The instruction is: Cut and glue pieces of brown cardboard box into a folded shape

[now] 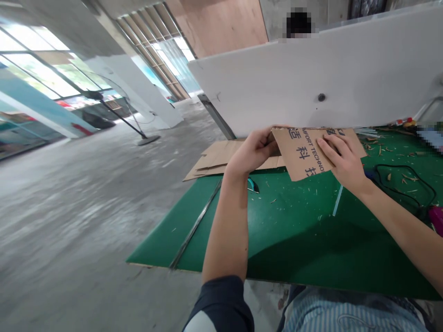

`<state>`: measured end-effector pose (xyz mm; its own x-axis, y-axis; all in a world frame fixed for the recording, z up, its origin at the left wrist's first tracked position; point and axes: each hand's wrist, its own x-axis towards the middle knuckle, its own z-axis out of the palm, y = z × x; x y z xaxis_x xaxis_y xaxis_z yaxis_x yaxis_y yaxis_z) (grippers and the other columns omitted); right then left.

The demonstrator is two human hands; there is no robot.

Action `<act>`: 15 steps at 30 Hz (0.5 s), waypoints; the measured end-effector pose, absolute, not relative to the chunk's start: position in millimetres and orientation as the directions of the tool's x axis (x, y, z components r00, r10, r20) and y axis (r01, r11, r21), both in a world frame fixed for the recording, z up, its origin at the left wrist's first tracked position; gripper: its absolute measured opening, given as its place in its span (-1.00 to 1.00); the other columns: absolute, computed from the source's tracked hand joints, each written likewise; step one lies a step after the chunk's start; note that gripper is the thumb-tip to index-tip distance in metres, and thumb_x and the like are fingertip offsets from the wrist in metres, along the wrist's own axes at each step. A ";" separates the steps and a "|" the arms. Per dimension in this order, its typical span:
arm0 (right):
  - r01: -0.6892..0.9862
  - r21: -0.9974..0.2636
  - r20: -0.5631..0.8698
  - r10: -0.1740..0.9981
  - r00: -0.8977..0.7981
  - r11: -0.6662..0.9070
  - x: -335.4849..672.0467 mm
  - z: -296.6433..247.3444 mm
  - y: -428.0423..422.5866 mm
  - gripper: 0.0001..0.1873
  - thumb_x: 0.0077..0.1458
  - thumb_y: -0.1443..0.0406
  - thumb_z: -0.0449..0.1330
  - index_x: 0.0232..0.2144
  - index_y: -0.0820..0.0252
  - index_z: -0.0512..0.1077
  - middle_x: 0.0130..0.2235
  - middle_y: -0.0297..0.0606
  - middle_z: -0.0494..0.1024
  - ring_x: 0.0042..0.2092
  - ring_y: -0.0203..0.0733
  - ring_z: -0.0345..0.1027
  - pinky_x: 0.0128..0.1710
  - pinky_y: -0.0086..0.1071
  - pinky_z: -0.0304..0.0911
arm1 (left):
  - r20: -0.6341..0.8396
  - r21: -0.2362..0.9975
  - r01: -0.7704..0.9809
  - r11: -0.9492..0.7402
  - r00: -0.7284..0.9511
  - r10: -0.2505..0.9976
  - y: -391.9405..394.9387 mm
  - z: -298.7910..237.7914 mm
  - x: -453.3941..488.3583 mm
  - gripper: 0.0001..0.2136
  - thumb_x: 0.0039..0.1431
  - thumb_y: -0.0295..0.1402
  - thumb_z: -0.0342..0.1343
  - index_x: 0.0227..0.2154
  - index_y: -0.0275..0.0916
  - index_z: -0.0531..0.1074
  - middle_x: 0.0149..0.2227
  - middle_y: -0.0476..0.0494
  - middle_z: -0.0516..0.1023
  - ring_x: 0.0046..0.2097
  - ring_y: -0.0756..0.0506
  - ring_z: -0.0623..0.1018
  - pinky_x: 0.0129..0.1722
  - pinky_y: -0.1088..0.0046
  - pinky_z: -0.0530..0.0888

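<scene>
The person's left hand (252, 150) was curled around the left edge of a rectangular piece of brown corrugated cardboard (304, 154), its fingers closed on the board in a firm pinch. The right hand (342, 161) lay across the printed face, fingers together and gently bent, pressing down on the right part; whether its thumb gripped from beneath could not be told. The cardboard was held between the hands, tilted slightly, with a rough, uneven outline and large dark Chinese characters above the partly visible words "MFORT TECHNO".

Just beyond the left hand, a flattened tan cardboard sheet (224, 159) lay partly under the held piece, on a green work mat (294, 235). Below the left wrist sat a small teal-and-black object (253, 185), and further left a long, narrow dark metal strip (195, 226) lay across the mat. Below the right hand lay a thin pale blue strip (337, 200). To the right of that hand, a coiled black cable (404, 184) lay among scattered tan shavings (406, 177). A white panel (311, 78) rose beyond both hands.
</scene>
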<state>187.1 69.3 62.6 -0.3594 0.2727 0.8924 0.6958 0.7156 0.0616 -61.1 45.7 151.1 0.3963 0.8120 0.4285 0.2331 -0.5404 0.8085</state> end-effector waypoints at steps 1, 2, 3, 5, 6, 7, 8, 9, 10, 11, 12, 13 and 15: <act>0.689 0.063 0.896 0.262 -0.357 0.722 187.2 63.0 69.6 -0.32 0.23 0.39 0.02 0.33 -0.12 -0.03 0.12 -0.14 0.36 0.16 -0.01 0.17 0.15 -0.05 0.22 | 0.425 0.807 0.244 -0.538 0.394 0.815 44.5 152.0 -60.6 -0.69 0.17 -0.29 0.11 -0.02 -0.20 0.43 -0.18 -0.16 0.58 0.07 -0.23 0.50 -0.06 0.21 0.57; 0.683 0.064 0.900 0.254 -0.355 0.728 187.4 63.4 70.0 -0.30 0.23 0.38 0.03 0.33 -0.14 -0.05 0.12 -0.14 0.37 0.16 -0.01 0.18 0.15 -0.05 0.23 | 0.421 0.805 0.255 -0.535 0.389 0.819 42.9 153.2 -59.8 -0.68 0.17 -0.29 0.11 -0.01 -0.20 0.43 -0.18 -0.16 0.58 0.08 -0.23 0.49 -0.04 0.20 0.56; 0.678 0.063 0.902 0.249 -0.353 0.733 187.8 63.7 70.5 -0.29 0.23 0.38 0.03 0.34 -0.16 -0.07 0.12 -0.15 0.37 0.16 0.00 0.18 0.15 -0.04 0.23 | 0.416 0.804 0.267 -0.531 0.385 0.824 41.2 154.5 -58.9 -0.68 0.17 -0.29 0.12 -0.01 -0.20 0.43 -0.17 -0.16 0.58 0.09 -0.24 0.48 -0.03 0.19 0.56; 0.669 0.061 0.902 0.247 -0.355 0.741 188.9 64.4 71.4 -0.27 0.22 0.36 0.04 0.34 -0.21 -0.10 0.12 -0.16 0.38 0.16 0.01 0.19 0.14 -0.04 0.25 | 0.410 0.798 0.291 -0.527 0.379 0.830 37.9 156.9 -57.4 -0.68 0.16 -0.28 0.13 -0.02 -0.21 0.44 -0.16 -0.16 0.58 0.11 -0.26 0.46 -0.03 0.17 0.55; 0.664 0.061 0.900 0.246 -0.359 0.745 189.6 64.7 71.8 -0.27 0.22 0.36 0.04 0.33 -0.23 -0.11 0.12 -0.17 0.38 0.16 0.01 0.20 0.14 -0.04 0.25 | 0.408 0.794 0.301 -0.528 0.379 0.830 36.6 157.8 -56.9 -0.68 0.16 -0.28 0.13 -0.03 -0.21 0.45 -0.16 -0.16 0.58 0.11 -0.27 0.46 -0.03 0.16 0.55; 0.658 0.059 0.899 0.246 -0.361 0.750 190.5 64.9 72.2 -0.26 0.22 0.37 0.04 0.33 -0.24 -0.11 0.11 -0.18 0.38 0.15 0.00 0.20 0.13 -0.05 0.26 | 0.409 0.789 0.310 -0.530 0.380 0.830 35.6 158.3 -56.5 -0.69 0.15 -0.28 0.14 -0.04 -0.21 0.45 -0.16 -0.16 0.58 0.11 -0.27 0.46 -0.04 0.15 0.56; 0.653 0.056 0.899 0.245 -0.362 0.756 191.4 64.9 72.6 -0.26 0.22 0.37 0.03 0.33 -0.26 -0.12 0.11 -0.19 0.38 0.15 0.00 0.21 0.12 -0.05 0.27 | 0.410 0.783 0.318 -0.534 0.382 0.828 35.1 158.5 -56.3 -0.69 0.15 -0.28 0.13 -0.05 -0.21 0.46 -0.16 -0.16 0.57 0.10 -0.27 0.47 -0.05 0.14 0.56; 0.646 0.051 0.899 0.247 -0.361 0.761 192.3 64.8 73.2 -0.26 0.22 0.37 0.03 0.33 -0.27 -0.12 0.12 -0.20 0.38 0.15 -0.01 0.21 0.12 -0.05 0.27 | 0.414 0.777 0.325 -0.540 0.383 0.826 35.1 158.3 -56.1 -0.70 0.16 -0.28 0.13 -0.05 -0.21 0.46 -0.16 -0.16 0.57 0.08 -0.27 0.48 -0.06 0.14 0.56; 0.640 0.042 0.899 0.251 -0.359 0.767 193.1 64.7 73.9 -0.26 0.22 0.38 0.03 0.33 -0.29 -0.12 0.12 -0.21 0.38 0.15 -0.01 0.22 0.12 -0.04 0.27 | 0.419 0.770 0.331 -0.546 0.383 0.823 35.5 158.0 -55.7 -0.70 0.16 -0.28 0.12 -0.04 -0.21 0.45 -0.15 -0.15 0.57 0.07 -0.26 0.49 -0.07 0.15 0.57; 0.632 0.028 0.898 0.259 -0.357 0.774 193.9 64.7 74.9 -0.26 0.22 0.38 0.02 0.32 -0.30 -0.11 0.12 -0.22 0.37 0.15 -0.01 0.22 0.12 -0.04 0.27 | 0.423 0.762 0.338 -0.552 0.385 0.820 36.2 157.7 -55.0 -0.69 0.17 -0.28 0.10 -0.03 -0.21 0.44 -0.15 -0.15 0.57 0.05 -0.24 0.50 -0.08 0.15 0.57; 0.623 0.012 0.894 0.271 -0.357 0.782 194.5 64.9 76.2 -0.27 0.22 0.38 0.02 0.32 -0.31 -0.09 0.13 -0.24 0.37 0.15 -0.01 0.23 0.12 -0.03 0.27 | 0.429 0.752 0.347 -0.560 0.388 0.816 37.0 157.6 -53.9 -0.69 0.19 -0.28 0.09 -0.02 -0.22 0.43 -0.14 -0.15 0.56 0.04 -0.23 0.51 -0.09 0.16 0.57; 0.613 -0.006 0.890 0.284 -0.357 0.790 194.8 65.4 77.7 -0.28 0.22 0.39 0.01 0.31 -0.31 -0.07 0.13 -0.25 0.37 0.14 -0.01 0.23 0.11 -0.02 0.26 | 0.438 0.740 0.356 -0.571 0.390 0.810 37.8 157.8 -52.4 -0.69 0.20 -0.28 0.07 -0.01 -0.22 0.41 -0.12 -0.16 0.56 0.03 -0.22 0.51 -0.07 0.16 0.56; 0.587 -0.054 0.876 0.320 -0.360 0.808 194.4 68.0 80.5 -0.31 0.21 0.40 -0.01 0.30 -0.28 -0.01 0.14 -0.27 0.38 0.13 0.00 0.25 0.10 0.00 0.26 | 0.461 0.705 0.380 -0.599 0.396 0.794 39.0 159.6 -49.2 -0.69 0.23 -0.28 0.04 0.00 -0.24 0.39 -0.08 -0.18 0.54 0.05 -0.21 0.49 -0.01 0.16 0.53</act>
<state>194.4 80.5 68.0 -0.3603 0.3201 0.8762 0.5869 0.8078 -0.0538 -49.2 39.0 159.6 0.3960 0.7942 0.4610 0.3797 -0.5987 0.7052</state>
